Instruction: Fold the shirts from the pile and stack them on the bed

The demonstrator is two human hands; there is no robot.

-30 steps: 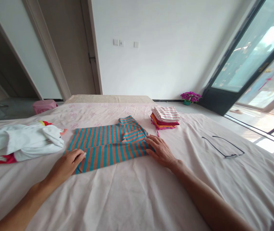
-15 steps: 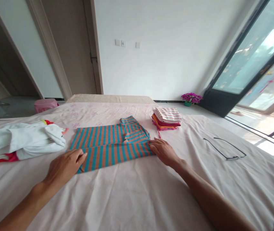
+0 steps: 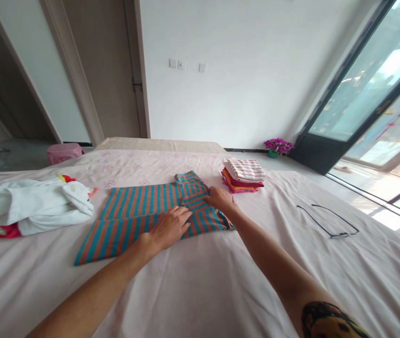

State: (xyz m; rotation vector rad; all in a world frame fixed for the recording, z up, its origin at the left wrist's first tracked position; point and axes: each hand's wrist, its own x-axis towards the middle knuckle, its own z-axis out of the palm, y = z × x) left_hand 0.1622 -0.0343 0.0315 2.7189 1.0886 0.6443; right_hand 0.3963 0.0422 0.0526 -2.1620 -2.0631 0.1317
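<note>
A teal-and-brown striped shirt [image 3: 136, 199] lies partly folded on the bed, its near side turned inward and its sleeve laid over the body. On the middle of the near fold rests my left hand [image 3: 171, 226], flat with the fingers stretched out. At the right end of the shirt, my right hand [image 3: 221, 199] has its fingers bent around the fabric by the sleeve; the fingertips are partly hidden. Just beyond that hand stands a stack of folded clothes [image 3: 245, 171], with a red-striped white piece on top.
White clothing with red parts [image 3: 45, 202] is heaped at the left of the bed [image 3: 200, 291]. Black-framed glasses [image 3: 340, 234] lie at the right. Past the bed are a pink stool [image 3: 65, 152], a pot of purple flowers [image 3: 278, 146] and a glass door [image 3: 350, 108].
My left hand has moved right, from the shirt's left end to its middle. My right hand has shifted up and left to the sleeve. The shirt's near left corner now spreads further out.
</note>
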